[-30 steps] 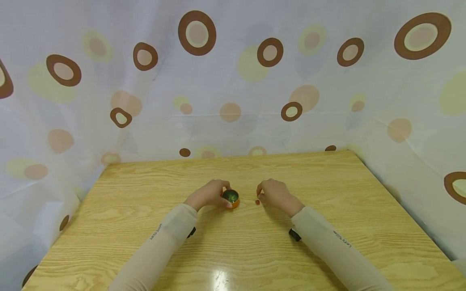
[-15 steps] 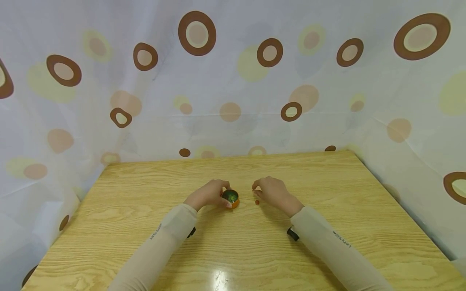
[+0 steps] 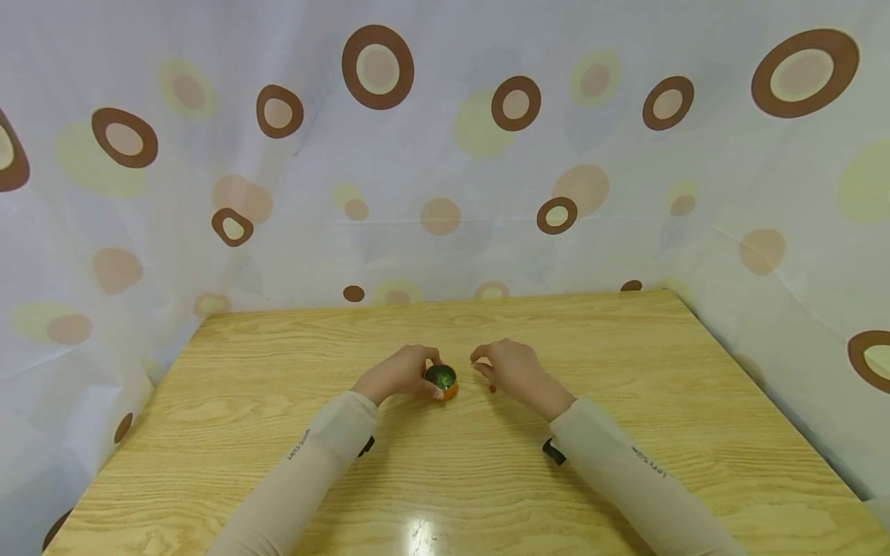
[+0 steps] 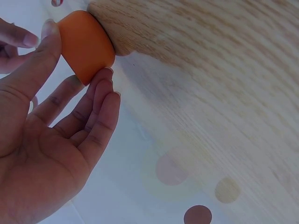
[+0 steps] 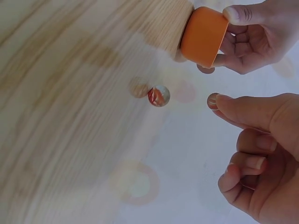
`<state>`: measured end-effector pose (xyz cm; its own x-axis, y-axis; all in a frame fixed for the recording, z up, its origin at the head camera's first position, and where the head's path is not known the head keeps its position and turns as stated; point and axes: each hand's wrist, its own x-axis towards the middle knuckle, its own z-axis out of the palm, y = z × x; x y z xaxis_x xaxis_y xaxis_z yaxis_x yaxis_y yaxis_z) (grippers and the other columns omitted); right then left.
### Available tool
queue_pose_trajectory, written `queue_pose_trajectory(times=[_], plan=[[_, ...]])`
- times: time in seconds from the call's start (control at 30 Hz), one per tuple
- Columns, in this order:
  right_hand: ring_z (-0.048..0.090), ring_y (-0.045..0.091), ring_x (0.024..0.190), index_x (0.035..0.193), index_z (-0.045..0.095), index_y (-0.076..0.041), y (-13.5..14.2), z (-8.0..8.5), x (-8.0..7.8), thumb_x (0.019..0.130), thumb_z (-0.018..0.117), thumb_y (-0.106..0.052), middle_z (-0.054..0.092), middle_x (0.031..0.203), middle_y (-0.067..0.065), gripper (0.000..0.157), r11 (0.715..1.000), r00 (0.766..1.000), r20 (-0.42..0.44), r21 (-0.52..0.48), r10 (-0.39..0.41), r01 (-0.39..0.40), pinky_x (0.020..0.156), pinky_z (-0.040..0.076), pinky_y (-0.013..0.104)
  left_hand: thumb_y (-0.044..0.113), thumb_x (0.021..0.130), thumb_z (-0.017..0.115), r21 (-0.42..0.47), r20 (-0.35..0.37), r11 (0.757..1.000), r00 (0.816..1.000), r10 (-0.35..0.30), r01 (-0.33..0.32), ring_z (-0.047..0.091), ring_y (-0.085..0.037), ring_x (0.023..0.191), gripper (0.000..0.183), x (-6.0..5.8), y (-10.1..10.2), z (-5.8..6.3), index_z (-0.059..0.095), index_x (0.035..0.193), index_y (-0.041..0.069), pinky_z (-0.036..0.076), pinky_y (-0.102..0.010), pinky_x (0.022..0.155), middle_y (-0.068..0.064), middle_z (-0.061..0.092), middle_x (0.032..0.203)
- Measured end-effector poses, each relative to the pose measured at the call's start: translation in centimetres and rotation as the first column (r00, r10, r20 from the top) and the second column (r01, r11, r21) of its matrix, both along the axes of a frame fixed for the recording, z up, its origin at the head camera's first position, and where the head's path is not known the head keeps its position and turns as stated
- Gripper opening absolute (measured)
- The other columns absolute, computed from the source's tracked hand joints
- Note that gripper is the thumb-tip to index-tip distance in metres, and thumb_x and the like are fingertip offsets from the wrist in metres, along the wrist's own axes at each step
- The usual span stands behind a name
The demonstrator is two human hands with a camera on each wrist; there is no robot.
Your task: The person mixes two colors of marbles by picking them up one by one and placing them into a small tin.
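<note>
My left hand (image 3: 402, 374) holds a small orange cup (image 4: 85, 44) by its sides, with the thumb at the rim. The cup stands upright on the table, and its dark green shiny inside shows in the head view. To its right is my right hand (image 3: 518, 375), held a little above the table. Between thumb and index finger it pinches a clear glass marble (image 5: 213, 101), mostly covered by the fingertips; the other fingers are curled. A second glass marble (image 5: 159, 95) with a red swirl lies on the table below the right hand, partly hidden in the head view.
The wooden table (image 3: 445, 479) reaches back to a white curtain (image 3: 445, 154) with brown and yellow circles. The same curtain stands along both sides. Both wrists carry a dark strap-on device (image 3: 554, 451).
My right hand has risen off the table with the pinched marble and moved left toward the cup. The second marble stays in place. My left hand and the cup have not moved.
</note>
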<state>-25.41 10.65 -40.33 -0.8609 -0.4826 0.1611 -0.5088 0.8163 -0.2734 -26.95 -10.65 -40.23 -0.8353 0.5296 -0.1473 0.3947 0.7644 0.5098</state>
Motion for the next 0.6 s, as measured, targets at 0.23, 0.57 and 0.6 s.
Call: queue_pose_trajectory(times=[0.23, 0.57, 0.6], plan=[[0.050, 0.005, 0.041, 0.107, 0.072, -0.007, -0.6, 0.1, 0.1, 0.094, 0.064, -0.015, 0.058, 0.055, -0.006, 0.017, 1.000, 0.999, 0.022, -0.018, 0.025, -0.025, 0.045, 0.043, 0.025, 0.021, 0.080, 0.080, -0.002, 0.006, 1.000, 1.000, 0.003, -0.003, 0.053, -0.017, 0.073, 0.037, 0.0, 0.0, 0.1, 0.063, 0.109, 0.006, 0.046, -0.031, 0.068, -0.007, 0.060, 0.086], [0.063, 0.017, 0.067, 0.103, 0.074, -0.009, -1.6, 0.4, 0.5, 0.091, 0.068, -0.015, 0.072, 0.095, 0.007, 0.014, 0.999, 0.998, -0.030, 0.001, 0.048, -0.048, 0.054, 0.049, 0.030, 0.019, 0.081, 0.079, 0.003, 0.019, 1.000, 1.000, -0.007, 0.007, 0.053, -0.017, 0.071, 0.037, 0.2, -0.1, 0.3, 0.062, 0.111, 0.005, 0.046, -0.029, 0.065, -0.006, 0.060, 0.086], [0.063, 0.017, 0.068, 0.103, 0.074, -0.010, -1.6, 0.4, 0.5, 0.091, 0.068, -0.015, 0.072, 0.095, 0.007, 0.014, 0.999, 0.998, -0.034, 0.006, 0.049, -0.049, 0.054, 0.049, 0.029, 0.019, 0.081, 0.079, 0.004, 0.019, 1.000, 1.000, -0.010, 0.010, 0.053, -0.017, 0.071, 0.037, 0.2, -0.1, 0.3, 0.062, 0.111, 0.004, 0.046, -0.029, 0.065, -0.007, 0.060, 0.087]])
